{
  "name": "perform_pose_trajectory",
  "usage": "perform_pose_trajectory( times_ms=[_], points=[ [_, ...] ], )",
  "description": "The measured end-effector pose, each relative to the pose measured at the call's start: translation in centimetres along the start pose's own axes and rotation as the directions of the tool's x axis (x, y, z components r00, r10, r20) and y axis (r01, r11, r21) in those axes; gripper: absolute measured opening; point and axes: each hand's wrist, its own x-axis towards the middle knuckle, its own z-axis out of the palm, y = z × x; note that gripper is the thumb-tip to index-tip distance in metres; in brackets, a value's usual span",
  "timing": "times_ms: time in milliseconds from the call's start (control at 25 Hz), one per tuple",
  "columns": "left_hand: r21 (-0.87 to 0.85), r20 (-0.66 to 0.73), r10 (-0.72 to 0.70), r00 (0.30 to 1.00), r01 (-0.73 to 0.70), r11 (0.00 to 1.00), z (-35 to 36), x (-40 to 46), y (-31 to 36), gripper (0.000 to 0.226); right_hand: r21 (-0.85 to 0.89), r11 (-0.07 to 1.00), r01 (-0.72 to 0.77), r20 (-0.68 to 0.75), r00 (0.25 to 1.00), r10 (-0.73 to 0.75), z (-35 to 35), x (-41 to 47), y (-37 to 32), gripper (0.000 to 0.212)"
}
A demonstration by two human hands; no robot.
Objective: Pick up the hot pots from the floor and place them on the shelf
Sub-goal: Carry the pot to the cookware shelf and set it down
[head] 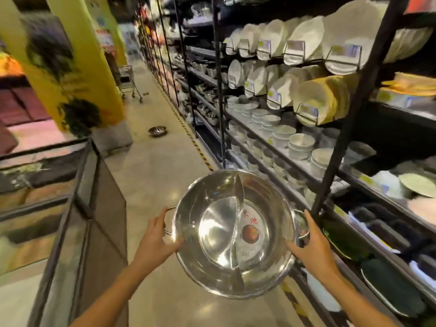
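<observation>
A shiny steel hot pot (212, 223) with a curved divider and a round label inside is held in front of me, above the aisle floor. My left hand (155, 239) grips its left rim beside the loop handle. My right hand (311, 244) grips the right rim and handle. A second steel hot pot (157, 131) sits on the floor farther down the aisle. The black shelf (354, 109) runs along my right, close to the held pot.
The shelf carries white plates (304, 41), stacked bowls (299, 142) and dark green platters (389, 286). Yellow-black tape (198, 147) marks the floor along it. A glass display case (70, 197) stands on my left, a yellow pillar (77, 74) behind it, a shopping cart (128, 83) far down.
</observation>
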Motion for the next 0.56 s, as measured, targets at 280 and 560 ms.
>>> perform_pose_trajectory(
  times_ms=[280, 560],
  points=[
    [0.049, -0.169, -0.169, 0.971, 0.180, 0.983, -3.9, 13.4, -7.4, 0.106, -0.018, 0.987, 0.162, 0.173, 0.972, -0.156, 11.2, 20.9, -8.0, 0.115],
    [-0.018, -0.193, -0.273, 0.942, 0.275, 0.961, -7.7, 31.5, -19.6, 0.109, -0.030, 0.980, 0.194, 0.242, 0.953, -0.182, 25.3, 39.1, -16.3, 0.114]
  ],
)
